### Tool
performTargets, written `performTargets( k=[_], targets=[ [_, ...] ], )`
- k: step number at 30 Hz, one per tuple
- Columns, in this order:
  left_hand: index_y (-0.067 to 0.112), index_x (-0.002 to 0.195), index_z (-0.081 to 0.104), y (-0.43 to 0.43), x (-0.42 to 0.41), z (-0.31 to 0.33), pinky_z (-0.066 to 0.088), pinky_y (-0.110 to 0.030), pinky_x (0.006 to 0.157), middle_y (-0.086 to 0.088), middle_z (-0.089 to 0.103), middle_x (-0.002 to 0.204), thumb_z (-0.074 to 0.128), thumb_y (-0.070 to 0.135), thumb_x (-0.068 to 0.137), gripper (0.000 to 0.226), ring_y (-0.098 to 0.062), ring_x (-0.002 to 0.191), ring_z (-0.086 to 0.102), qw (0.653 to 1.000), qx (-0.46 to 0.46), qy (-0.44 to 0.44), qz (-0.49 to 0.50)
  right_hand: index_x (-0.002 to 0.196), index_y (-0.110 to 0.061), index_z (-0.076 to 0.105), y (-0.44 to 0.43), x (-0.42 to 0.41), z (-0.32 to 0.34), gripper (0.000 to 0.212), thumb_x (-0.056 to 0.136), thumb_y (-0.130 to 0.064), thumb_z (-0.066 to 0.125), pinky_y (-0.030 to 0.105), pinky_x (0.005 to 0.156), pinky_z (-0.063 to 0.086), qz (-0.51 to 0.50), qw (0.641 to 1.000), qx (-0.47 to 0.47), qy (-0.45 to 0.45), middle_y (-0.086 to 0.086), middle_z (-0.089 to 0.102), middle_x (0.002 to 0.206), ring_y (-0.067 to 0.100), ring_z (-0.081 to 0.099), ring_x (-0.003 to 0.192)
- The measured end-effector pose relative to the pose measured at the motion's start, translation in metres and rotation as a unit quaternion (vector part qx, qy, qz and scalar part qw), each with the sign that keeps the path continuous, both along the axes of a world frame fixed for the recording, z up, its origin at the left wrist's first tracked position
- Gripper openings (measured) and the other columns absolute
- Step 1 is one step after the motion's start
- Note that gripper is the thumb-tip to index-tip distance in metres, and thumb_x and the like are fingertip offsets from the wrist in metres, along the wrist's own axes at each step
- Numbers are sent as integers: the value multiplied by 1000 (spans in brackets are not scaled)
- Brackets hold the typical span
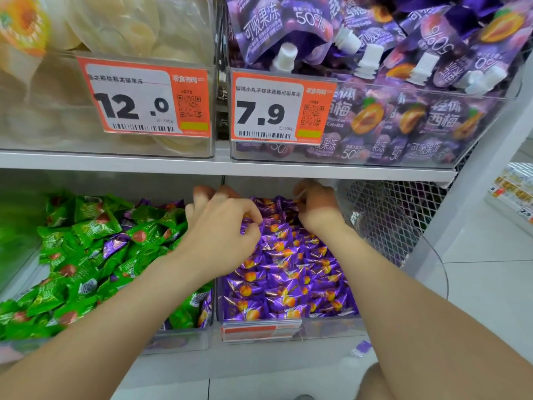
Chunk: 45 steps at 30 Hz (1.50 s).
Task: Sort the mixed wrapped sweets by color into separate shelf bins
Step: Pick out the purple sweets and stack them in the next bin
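Clear right bin full of purple sweets; left bin holds green sweets with few purple strays.

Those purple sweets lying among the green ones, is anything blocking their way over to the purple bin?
Only the clear walls where the two bins meet, which a sweet must be lifted over; the left arm lies across them. The stray purple sweets sit on top of the green sweets.

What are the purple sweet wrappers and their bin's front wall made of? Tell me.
Purple wrappers: probably metallised plastic film, glossy, judging by the bright glints and crinkled folds. Front wall: clear rigid plastic, possibly acrylic, since the sweets show through it.
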<state>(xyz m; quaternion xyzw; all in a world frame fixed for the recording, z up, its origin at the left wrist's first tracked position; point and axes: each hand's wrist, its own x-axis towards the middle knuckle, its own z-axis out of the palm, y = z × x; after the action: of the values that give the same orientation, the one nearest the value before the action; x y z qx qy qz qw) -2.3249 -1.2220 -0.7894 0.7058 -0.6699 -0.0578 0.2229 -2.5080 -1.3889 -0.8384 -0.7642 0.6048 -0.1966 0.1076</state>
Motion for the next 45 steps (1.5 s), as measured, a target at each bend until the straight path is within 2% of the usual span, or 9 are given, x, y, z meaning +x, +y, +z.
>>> performTargets(
  k=[5,11,19,22,25,29,33,37,45],
  targets=[
    [49,91,62,-2,14,-4,17,-30,91,13,59,92,49,45,93,13,-21,106,50,998,-22,5,-54,79,-35,65,-7,-5,-6,37,92,-1,57,23,86,50,-39,998,-44,-17,-2,77,103,24,71,97],
    [42,110,66,14,18,-4,20,-27,89,8,51,107,57,37,98,16,-21,113,38,997,-25,31,-71,117,-18,67,5,-2,1,26,96,-4,61,41,85,60,-87,994,-46,36,14,68,115,38,68,105],
    [30,100,53,47,45,9,40,-34,83,10,48,103,51,32,102,4,-11,95,54,995,-33,90,-15,110,-8,65,49,-2,20,24,87,-12,64,40,74,59,-25,994,-32,101,19,65,105,40,66,89],
    [27,102,58,53,75,11,46,-40,95,-1,52,108,51,36,100,12,-25,109,55,996,59,43,47,109,-5,63,81,11,46,19,96,-15,52,37,72,54,10,999,8,30,18,68,95,37,63,82],
    [16,129,51,56,108,8,38,-51,111,-17,42,133,50,46,101,41,-44,132,41,972,181,-59,138,106,-14,59,130,36,78,17,102,-19,43,31,61,44,86,992,79,-43,7,68,89,24,62,75],
    [13,147,30,55,151,0,31,-57,115,-18,16,157,53,40,100,58,-46,147,20,938,260,-122,196,97,-23,54,188,88,95,14,91,-11,50,34,71,38,250,966,3,-59,-6,57,85,15,54,82],
    [21,162,14,35,185,-9,29,-61,120,-13,5,169,65,29,97,83,-45,153,14,959,220,-117,134,109,-18,55,200,149,70,21,88,-12,55,43,88,47,333,941,-33,38,4,53,106,29,53,101],
    [43,163,3,25,198,-18,26,-69,116,10,-6,174,68,18,92,100,-32,158,9,971,200,-111,72,127,-8,52,177,196,50,39,90,-16,61,48,94,52,301,946,-20,117,17,56,122,38,56,114],
    [27,140,51,35,223,-19,30,-58,110,-7,48,141,65,29,86,55,-32,137,39,940,165,-249,168,152,-20,33,134,247,29,69,92,-29,67,52,109,42,284,936,70,193,13,46,152,38,49,138]
  ],
)
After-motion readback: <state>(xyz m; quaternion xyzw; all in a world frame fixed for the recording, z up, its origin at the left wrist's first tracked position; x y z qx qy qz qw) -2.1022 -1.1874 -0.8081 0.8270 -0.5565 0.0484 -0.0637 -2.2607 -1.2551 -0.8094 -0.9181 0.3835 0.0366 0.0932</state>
